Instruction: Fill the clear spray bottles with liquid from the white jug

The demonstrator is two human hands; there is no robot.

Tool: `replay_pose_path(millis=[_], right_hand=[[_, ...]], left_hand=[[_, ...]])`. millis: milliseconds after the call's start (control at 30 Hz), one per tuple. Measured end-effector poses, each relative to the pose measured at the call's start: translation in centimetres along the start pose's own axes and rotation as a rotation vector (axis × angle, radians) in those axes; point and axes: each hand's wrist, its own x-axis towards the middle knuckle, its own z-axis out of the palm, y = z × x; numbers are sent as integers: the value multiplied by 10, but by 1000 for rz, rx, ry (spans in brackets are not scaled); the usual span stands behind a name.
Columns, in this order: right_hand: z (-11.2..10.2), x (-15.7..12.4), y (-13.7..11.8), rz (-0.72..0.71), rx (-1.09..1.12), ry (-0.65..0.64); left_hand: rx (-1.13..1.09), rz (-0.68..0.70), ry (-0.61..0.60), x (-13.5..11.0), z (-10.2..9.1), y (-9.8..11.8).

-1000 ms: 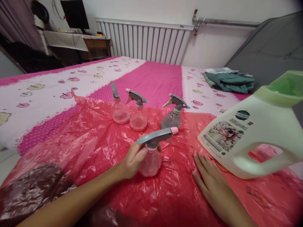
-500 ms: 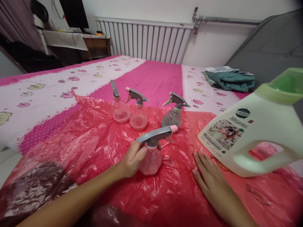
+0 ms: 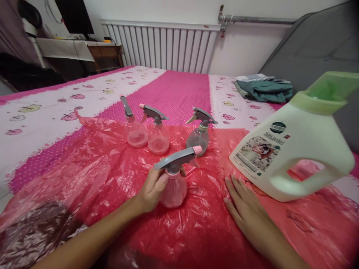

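Observation:
My left hand [image 3: 151,188] is wrapped round a small clear-pink spray bottle [image 3: 175,186] with a grey trigger head, which stands upright on a red plastic sheet [image 3: 112,175]. My right hand [image 3: 246,209] lies flat and open on the sheet, fingers stretched out, just in front of a large white detergent jug [image 3: 294,149] with a green cap. The jug stands tilted at the right. Three more spray bottles stand behind: two pinkish ones [image 3: 134,130] [image 3: 157,136] and a greyish one [image 3: 199,134].
The sheet covers a bed with a pink and white patterned cover [image 3: 179,89]. Folded green and grey clothes [image 3: 263,89] lie at the back right. A white radiator [image 3: 159,46] lines the far wall, with a desk [image 3: 75,50] at the left.
The view has shifted a little, so everything sits slightly further left. Both hands keep their places on the bottle and the sheet.

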Motion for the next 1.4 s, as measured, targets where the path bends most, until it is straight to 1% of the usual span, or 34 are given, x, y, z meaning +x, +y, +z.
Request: replay_pose_path(millis=[133, 267, 433, 567, 700, 800, 967, 1067, 1167, 1233, 1333, 1400], right_hand=[[-3, 1, -4, -3, -5, -20], [-3, 1, -5, 17, 11, -29], [-9, 3, -6, 25, 28, -90], [-13, 3, -6, 30, 35, -125], [-9, 2, -3, 11, 29, -91], [-3, 0, 0, -15, 9, -47], [1, 0, 0, -25, -22, -14], [3, 0, 0, -19, -28, -7], [4, -1, 0, -19, -29, 11], [5, -1, 0, -24, -28, 25], [5, -2, 0, -21, -16, 18], [4, -1, 0, -19, -11, 13]], left_hand=[[44, 23, -39, 2, -4, 1], [17, 33, -64, 4, -4, 3], [-44, 43, -25, 2, 0, 2], [-76, 57, -23, 0, 1, -1], [-173, 88, -20, -1, 3, -2], [-205, 74, -21, -2, 3, -1], [-159, -13, -16, -3, 0, 0], [-125, -33, -19, 0, -1, 3], [-93, -26, -24, 2, -1, 4], [-110, -1, -29, 2, -1, 4], [-151, 48, -36, 0, 0, 2], [-130, 42, -34, 0, 0, 0]])
